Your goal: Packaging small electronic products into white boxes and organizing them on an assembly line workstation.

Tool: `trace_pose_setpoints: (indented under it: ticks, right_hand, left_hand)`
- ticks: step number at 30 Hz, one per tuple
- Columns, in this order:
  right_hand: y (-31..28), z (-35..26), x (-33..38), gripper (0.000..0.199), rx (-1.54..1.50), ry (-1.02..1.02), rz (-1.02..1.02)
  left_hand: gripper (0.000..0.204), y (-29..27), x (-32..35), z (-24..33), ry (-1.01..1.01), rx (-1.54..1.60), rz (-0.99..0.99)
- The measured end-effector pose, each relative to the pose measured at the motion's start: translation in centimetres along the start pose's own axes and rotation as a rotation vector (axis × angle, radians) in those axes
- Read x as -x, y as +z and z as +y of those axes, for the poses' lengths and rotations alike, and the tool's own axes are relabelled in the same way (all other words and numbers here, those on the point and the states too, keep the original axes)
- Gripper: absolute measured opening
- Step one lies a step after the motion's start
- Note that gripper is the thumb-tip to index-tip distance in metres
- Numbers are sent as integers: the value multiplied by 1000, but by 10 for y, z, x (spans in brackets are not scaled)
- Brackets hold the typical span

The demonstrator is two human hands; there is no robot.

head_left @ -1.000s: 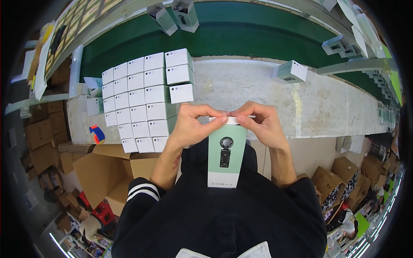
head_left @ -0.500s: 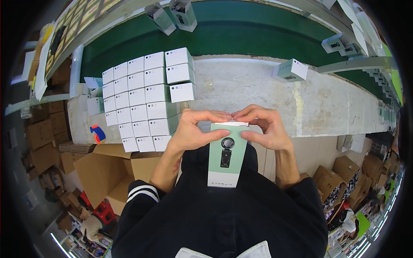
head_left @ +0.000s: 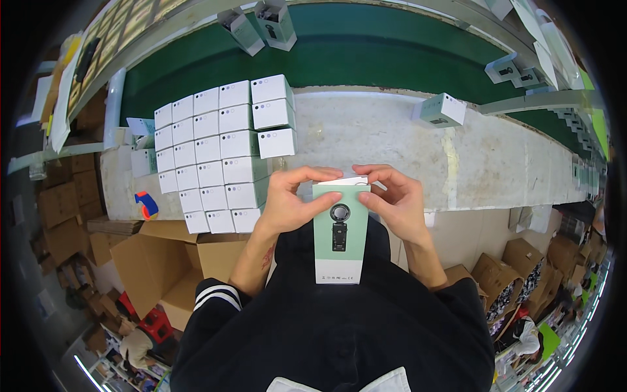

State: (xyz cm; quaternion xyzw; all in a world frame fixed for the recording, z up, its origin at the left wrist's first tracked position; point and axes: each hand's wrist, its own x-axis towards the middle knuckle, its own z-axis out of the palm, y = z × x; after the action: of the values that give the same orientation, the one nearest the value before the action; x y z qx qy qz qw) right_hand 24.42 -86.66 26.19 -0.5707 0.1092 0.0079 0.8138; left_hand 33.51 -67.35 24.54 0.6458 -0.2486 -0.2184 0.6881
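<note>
- Since a second ago the top flap of the green box [head_left: 339, 230] has gone from standing open between my fingertips to lying nearly flat, and the box sits a little lower against my lap.
- My left hand [head_left: 292, 199] grips the box's upper left edge, thumb across the front face, fingers curled over the top.
- My right hand [head_left: 397, 199] grips the upper right edge the same way, thumb on the front, fingers on the white flap at the top.
- Both hands are closed on the box; neither is free.
- The box is upright in front of my chest, just below the near edge of the bench [head_left: 496, 163], its front facing me with a dark device pictured in the middle and a white band at the bottom.
- To my left on the bench lies a block of white boxes [head_left: 219, 153], packed in tight rows, touching each other.
- One more pale green box [head_left: 442, 110] lies alone at the far edge of the bench, well apart from my hands.
- Beyond the bench runs a green conveyor [head_left: 366, 55] with open boxes [head_left: 259, 27] standing on it at the far left.
- A blue and red tape dispenser [head_left: 147, 205] sits at the bench's left end.
- Brown cartons [head_left: 147, 261] are stacked on the floor below, left of my lap.
</note>
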Motion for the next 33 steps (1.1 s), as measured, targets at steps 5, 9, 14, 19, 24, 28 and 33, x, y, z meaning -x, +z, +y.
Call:
trace_pose_setpoints:
  ticks: [5,9,14,19,24,28,33]
  right_hand:
    - [2,0,0,15,-6,-9,2]
    - [6,2,1,16,12,-51,18]
    - [9,-7,2,20,24,-83,65]
    - [-14,1,2,21,279,-222,-172]
    - [-25,-3,0,19,395,-304,-204]
    - [-2,-17,5,45,341,-217,-117]
    - [15,-51,-17,75,409,-24,-316]
  left_hand:
    - [21,-3,1,2,-2,-19,-17]
    - [21,-4,-1,4,9,-80,-50]
    - [20,-3,0,2,9,34,-108]
    - [20,-3,-1,-6,44,120,-194]
    - [24,8,4,5,73,-33,-156]
    - [38,5,15,19,-286,249,-125]
    - [66,-18,12,37,54,20,-110]
